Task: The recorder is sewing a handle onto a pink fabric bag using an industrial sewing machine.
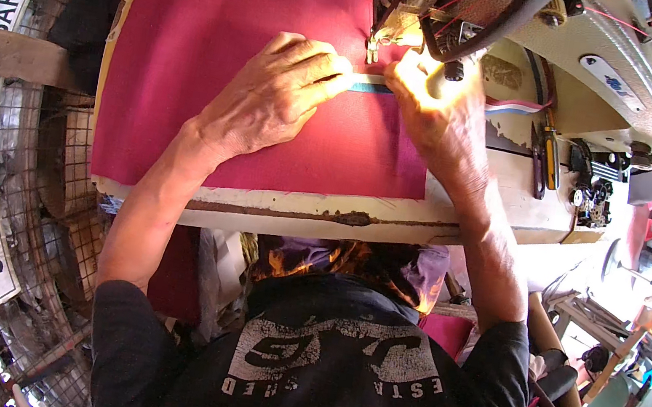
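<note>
- Red cloth [216, 33], one, spread over the left and middle of the table [323, 222], its near side running close to the table's near edge; probably laid flat for support.
- Striped ribbon [371, 84], on the cloth between the hands, roughly parallel to the table's near edge; seemingly held at both sides to keep it straight.
- Sewing machine [569, 42], pale, reaching in from the table's far right; its presser foot [374, 47] stands just beyond the ribbon.
- Left hand [273, 93], palm down, wrist bent inward, fingers curled; thumb and forefinger appear closed on the ribbon's left end.
- Right hand [442, 120], angled leftward under the machine, fingers bent at the ribbon's right end; glare prevents telling whether they pinch or press.
- Screwdriver [551, 158] and pliers [537, 160], side by side toward the table's right edge, presumably kept within reach.
</note>
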Demonstrator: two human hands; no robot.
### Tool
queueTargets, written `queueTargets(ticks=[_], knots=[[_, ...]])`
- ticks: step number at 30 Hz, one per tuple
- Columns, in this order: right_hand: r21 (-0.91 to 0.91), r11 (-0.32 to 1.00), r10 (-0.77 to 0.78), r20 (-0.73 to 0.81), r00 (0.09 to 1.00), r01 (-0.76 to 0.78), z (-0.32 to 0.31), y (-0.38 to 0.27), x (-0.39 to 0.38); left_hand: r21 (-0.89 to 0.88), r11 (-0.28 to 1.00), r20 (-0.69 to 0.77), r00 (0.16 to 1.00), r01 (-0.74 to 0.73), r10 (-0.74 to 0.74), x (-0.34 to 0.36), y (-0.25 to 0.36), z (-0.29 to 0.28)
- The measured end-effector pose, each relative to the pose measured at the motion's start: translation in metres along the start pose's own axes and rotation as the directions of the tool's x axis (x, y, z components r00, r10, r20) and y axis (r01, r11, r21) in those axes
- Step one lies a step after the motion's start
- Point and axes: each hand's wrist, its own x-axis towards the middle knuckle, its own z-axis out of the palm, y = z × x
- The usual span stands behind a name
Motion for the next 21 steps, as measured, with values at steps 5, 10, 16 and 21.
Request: queueTargets(ticks=[5, 10, 16, 21], knots=[[0.217, 0.974, -0.088, 0.120, 0.989, 0.061, -0.019, -0.005, -0.008, -0.010, 1.000, -0.003, 1.000, -0.008, 0.008, -0.001, 0.005, -0.002], [0.092, 0.974, -0.224, 0.219, 0.950, 0.209, -0.026, 0.005, -0.012, -0.030, 0.999, -0.036, 0.999, 0.017, -0.018, -0.004, 0.013, -0.001], [0.086, 0.949, -0.314, 0.225, 0.922, 0.302, -0.019, 0.014, -0.010, -0.078, 0.991, -0.001, 0.994, 0.113, -0.113, -0.015, 0.019, 0.000], [0.090, 0.948, -0.317, 0.178, 0.932, 0.305, -0.017, 0.016, -0.009, -0.043, 0.988, 0.069, 0.987, 0.151, -0.148, -0.017, 0.016, 0.002]])
